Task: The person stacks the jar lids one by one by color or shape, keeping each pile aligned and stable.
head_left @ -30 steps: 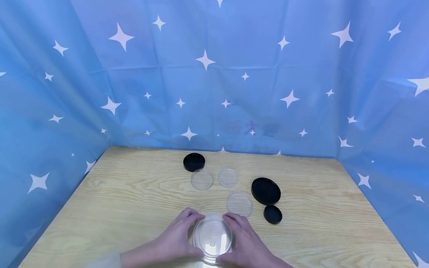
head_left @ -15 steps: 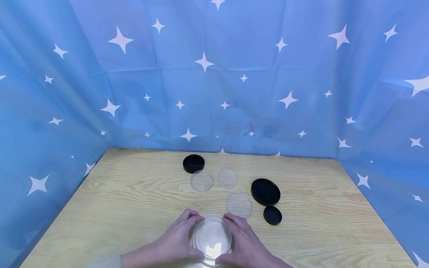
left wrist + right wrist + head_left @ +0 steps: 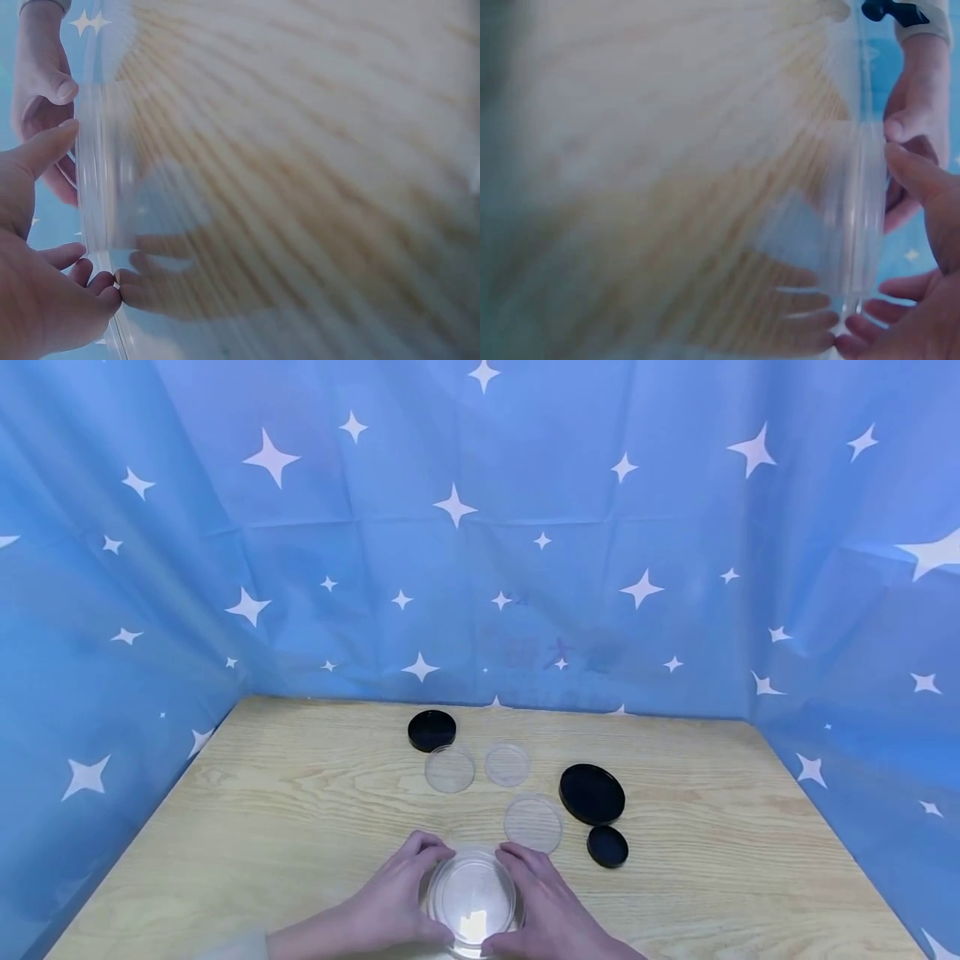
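Note:
Near the front edge of the table in the head view, a clear round dish, like a petri dish (image 3: 475, 893), lies between both hands. My left hand (image 3: 393, 897) grips its left side, thumb at the near rim and fingers at the far rim. On the opposite side my right hand (image 3: 546, 906) holds it the same way. From the side, the left wrist view shows the clear dish (image 3: 105, 169) as stacked layers with several rims. In the right wrist view, the thumb and fingertips of the right hand (image 3: 922, 285) bracket its wall.
Beyond the hands lie clear discs, one on the left (image 3: 450, 769), one in the middle (image 3: 507, 765) and one nearer (image 3: 533, 823). Black round dishes sit at the back (image 3: 432, 731) and right: a large one (image 3: 592, 794) and a small one (image 3: 607, 846). A starry blue curtain (image 3: 337, 552) encloses the table.
The head view has tilted up slightly, so the table and its things sit a little lower in it. Both hands keep the same hold on the dish.

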A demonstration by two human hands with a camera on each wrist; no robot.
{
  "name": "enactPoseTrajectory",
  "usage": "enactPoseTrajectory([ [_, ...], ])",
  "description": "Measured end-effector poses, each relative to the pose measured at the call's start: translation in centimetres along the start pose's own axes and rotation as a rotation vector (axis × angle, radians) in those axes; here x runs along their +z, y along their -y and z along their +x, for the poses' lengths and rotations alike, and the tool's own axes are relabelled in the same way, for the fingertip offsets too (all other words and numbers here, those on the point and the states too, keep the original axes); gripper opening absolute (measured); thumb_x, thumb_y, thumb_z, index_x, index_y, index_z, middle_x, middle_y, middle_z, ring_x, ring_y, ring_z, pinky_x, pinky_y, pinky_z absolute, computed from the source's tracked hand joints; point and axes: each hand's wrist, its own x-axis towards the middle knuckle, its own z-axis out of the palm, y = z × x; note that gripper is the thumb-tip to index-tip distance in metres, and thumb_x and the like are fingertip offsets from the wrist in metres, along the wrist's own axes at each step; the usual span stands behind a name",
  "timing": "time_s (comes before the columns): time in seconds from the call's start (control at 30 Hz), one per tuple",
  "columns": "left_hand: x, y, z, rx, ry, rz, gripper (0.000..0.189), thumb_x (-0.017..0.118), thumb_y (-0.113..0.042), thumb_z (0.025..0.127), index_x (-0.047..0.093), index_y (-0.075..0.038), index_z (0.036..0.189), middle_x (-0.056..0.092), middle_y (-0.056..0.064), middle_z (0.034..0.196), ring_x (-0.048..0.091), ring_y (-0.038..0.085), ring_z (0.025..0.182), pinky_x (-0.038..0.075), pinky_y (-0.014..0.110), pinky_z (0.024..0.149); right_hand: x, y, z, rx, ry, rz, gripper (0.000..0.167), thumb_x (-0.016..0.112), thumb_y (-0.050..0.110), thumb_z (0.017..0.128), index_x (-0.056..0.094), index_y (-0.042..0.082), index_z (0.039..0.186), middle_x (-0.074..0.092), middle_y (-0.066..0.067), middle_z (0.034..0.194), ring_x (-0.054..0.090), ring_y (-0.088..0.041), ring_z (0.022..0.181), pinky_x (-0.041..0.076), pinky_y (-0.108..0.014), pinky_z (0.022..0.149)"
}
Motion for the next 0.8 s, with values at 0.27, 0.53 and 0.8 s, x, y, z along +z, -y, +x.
enactPoseTrajectory([
  [0.27, -0.6, -0.2, 0.1, -0.016, -0.014, -0.091, 0.088, 0.096, -0.031, 0.064, 0.056, -0.005, 0.139, 0.046, 0.000, 0.133, 0.055, 0.027, 0.118, 0.050, 0.045, 0.102, -3.0, 0.1, -0.3, 0.043, -0.136, 0.092, 0.088, 0.092, 0.039, 0.074, 0.053, 0.005, 0.145, 0.049, -0.011, 0.149, 0.045, -0.037, 0.138, 0.042, -0.061, 0.105],
  [0.53, -0.9, 0.6, 1.3, 0.013, -0.065, -0.186, 0.083, 0.094, -0.031, 0.071, 0.055, -0.005, 0.139, 0.050, 0.006, 0.133, 0.054, 0.033, 0.123, 0.046, 0.050, 0.106, -6.6, -0.4, -0.1, -0.014, -0.343, 0.032, 0.080, 0.095, 0.029, 0.072, 0.059, 0.009, 0.140, 0.056, -0.009, 0.143, 0.052, -0.036, 0.131, 0.046, -0.059, 0.101],
  [0.8, -1.9, 1.4, 3.0, -0.044, -0.139, -0.242, 0.081, 0.094, -0.024, 0.072, 0.055, -0.003, 0.139, 0.054, 0.013, 0.134, 0.055, 0.035, 0.124, 0.044, 0.052, 0.107, -7.6, -2.4, 0.7, -0.005, -0.330, 0.035, 0.080, 0.093, 0.026, 0.075, 0.055, 0.011, 0.144, 0.056, -0.007, 0.144, 0.049, -0.036, 0.134, 0.042, -0.061, 0.103],
])
